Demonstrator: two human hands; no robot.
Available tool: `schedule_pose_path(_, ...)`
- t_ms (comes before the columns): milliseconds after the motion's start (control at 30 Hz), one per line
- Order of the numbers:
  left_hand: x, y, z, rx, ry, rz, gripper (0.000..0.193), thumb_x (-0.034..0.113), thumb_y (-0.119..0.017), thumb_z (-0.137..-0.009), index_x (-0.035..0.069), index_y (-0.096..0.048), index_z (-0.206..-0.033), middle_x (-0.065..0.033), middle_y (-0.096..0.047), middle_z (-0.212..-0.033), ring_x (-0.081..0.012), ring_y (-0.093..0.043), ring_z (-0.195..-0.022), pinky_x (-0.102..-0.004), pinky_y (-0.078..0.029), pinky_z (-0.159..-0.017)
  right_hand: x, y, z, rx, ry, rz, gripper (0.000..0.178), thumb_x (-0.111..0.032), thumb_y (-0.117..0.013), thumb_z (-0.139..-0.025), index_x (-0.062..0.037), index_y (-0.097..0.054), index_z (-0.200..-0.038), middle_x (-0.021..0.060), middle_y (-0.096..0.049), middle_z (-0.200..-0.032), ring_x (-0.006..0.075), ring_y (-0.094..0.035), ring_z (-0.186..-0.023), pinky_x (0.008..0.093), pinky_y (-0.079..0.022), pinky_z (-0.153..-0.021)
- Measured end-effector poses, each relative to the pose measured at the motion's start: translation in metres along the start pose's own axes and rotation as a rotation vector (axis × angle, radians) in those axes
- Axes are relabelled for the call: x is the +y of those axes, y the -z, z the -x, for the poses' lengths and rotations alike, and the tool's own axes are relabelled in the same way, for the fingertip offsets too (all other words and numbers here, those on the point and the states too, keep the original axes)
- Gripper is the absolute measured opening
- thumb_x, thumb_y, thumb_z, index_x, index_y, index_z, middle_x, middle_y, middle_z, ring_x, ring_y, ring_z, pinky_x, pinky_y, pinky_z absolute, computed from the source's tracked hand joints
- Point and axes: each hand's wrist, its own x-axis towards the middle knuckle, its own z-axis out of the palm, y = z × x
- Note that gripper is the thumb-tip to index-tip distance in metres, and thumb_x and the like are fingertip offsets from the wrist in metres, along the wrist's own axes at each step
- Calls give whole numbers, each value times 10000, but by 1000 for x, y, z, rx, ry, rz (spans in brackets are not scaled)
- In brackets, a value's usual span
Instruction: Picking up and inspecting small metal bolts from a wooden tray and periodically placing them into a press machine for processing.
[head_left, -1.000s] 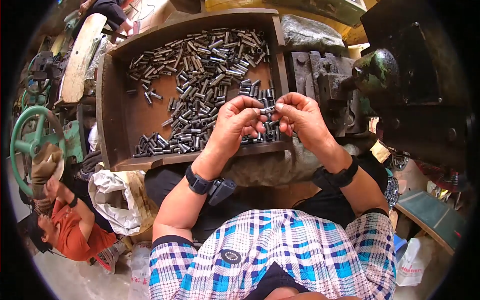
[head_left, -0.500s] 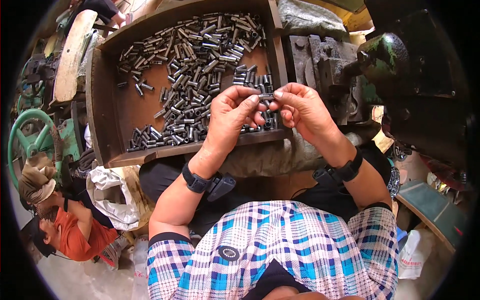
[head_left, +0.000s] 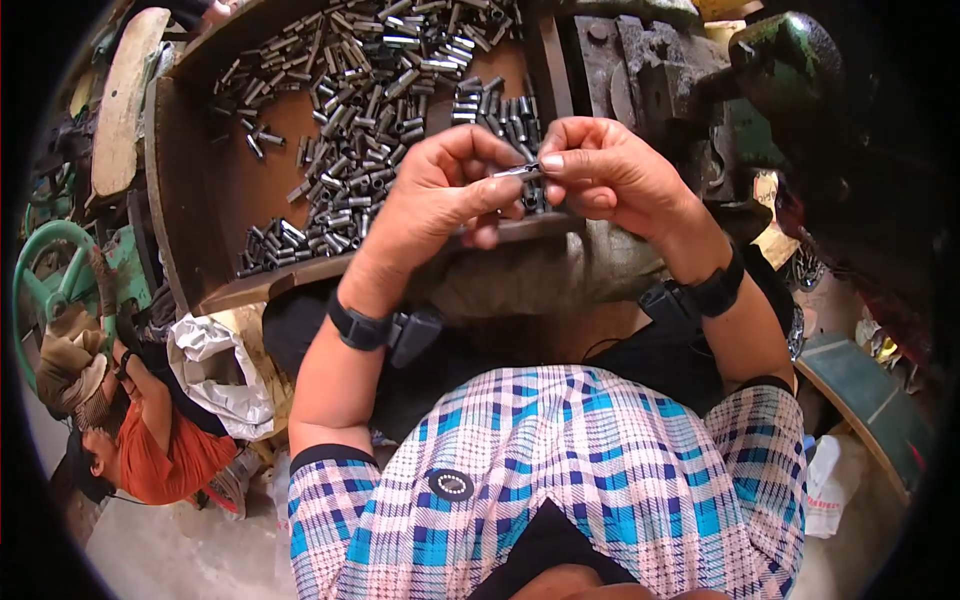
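Observation:
Just above the front edge of a wooden tray [head_left: 236, 292], my two hands meet around a small metal tube [head_left: 514, 172]. My left hand [head_left: 435, 190] is closed on its left part between thumb and fingers. The fingertips of my right hand [head_left: 628, 172] pinch at its right end, partly hiding it. Whether the right fingers hold a second small piece, I cannot tell. Many short metal tubes [head_left: 365, 130] lie in a loose heap in the tray behind my hands, with a more orderly group just beyond my fingertips.
A dark, greasy machine [head_left: 640, 85] stands right of the tray. Grey cloth [head_left: 515, 275] lies along the tray's front. At left are a green handwheel [head_left: 58, 262], a white sack [head_left: 215, 375] and a person in an orange shirt [head_left: 170, 455]. A green board [head_left: 860, 400] is at right.
The view has shifted, so the tray sits higher and further left. My hands still meet at the tube, which now tilts slightly; my left fingers have spread somewhat and my right hand has turned.

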Motion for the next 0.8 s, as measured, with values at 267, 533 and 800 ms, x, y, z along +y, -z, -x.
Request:
schedule_pose_path(267, 9, 3, 1, -278, 28, -90, 302, 99, -728, -773, 42, -513, -977, -17, -617, -743, -36, -545, -569, -160, -407, -417, 4, -16, 2, -90, 27, 247, 125, -112, -652, -830, -27, -561, -826, 92, -640, -669, 28, -430, -383, 156, -291, -343)
schedule_pose_path(533, -6, 12, -5, -208, -560, -702, 344, 71, -620, -855, 37, -481, -1167, -36, -626, -870, -8, -490, -582, -146, -374, -467, 16, -21, -12, 51, -7, 380, 158, -159, -665, -820, -42, -561, -805, 68, -629, -647, 38, -453, -392, 165, -310, -348)
schedule_pose_path(800, 9, 60, 12, 351, -155, 360, 178, 85, -504, -886, 39, -506, -1058, -95, -624, -818, -70, -569, -599, -141, -377, -414, -26, -39, -89, 441, 857, 1673, 107, -85, -580, -794, 4, -604, -848, 178, -632, -813, 330, -623, -823, 401, -495, -681)
